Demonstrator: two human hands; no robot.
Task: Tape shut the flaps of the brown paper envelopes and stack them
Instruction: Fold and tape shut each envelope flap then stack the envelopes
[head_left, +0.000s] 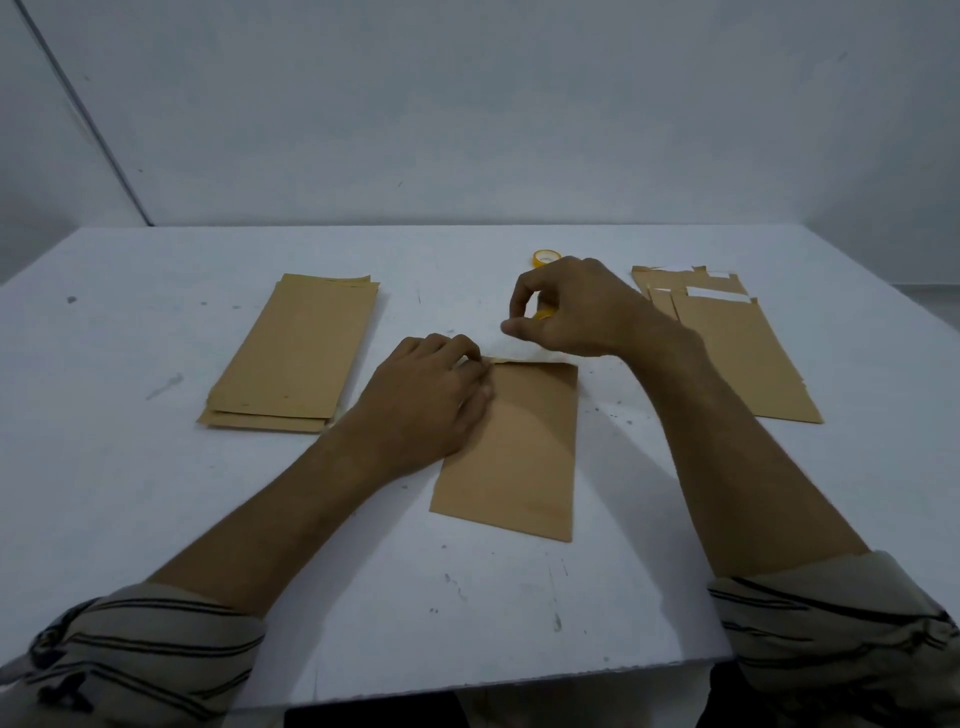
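Observation:
A brown paper envelope (519, 452) lies flat on the white table (156, 338) in front of me. My left hand (431, 395) rests on its upper left part, fingers curled onto the left corner of the folded flap. Just beyond the envelope's top edge, my right hand (566, 306) grips a yellow tape roll (543, 313), which is mostly hidden by the fingers. A stack of brown envelopes (296, 358) lies at the left. More brown envelopes (732, 348) with white strips near their tops lie at the right.
A second yellow tape roll (545, 257) sits on the table behind my right hand. The table's front edge (467, 686) runs close to my body. A grey wall rises behind the table.

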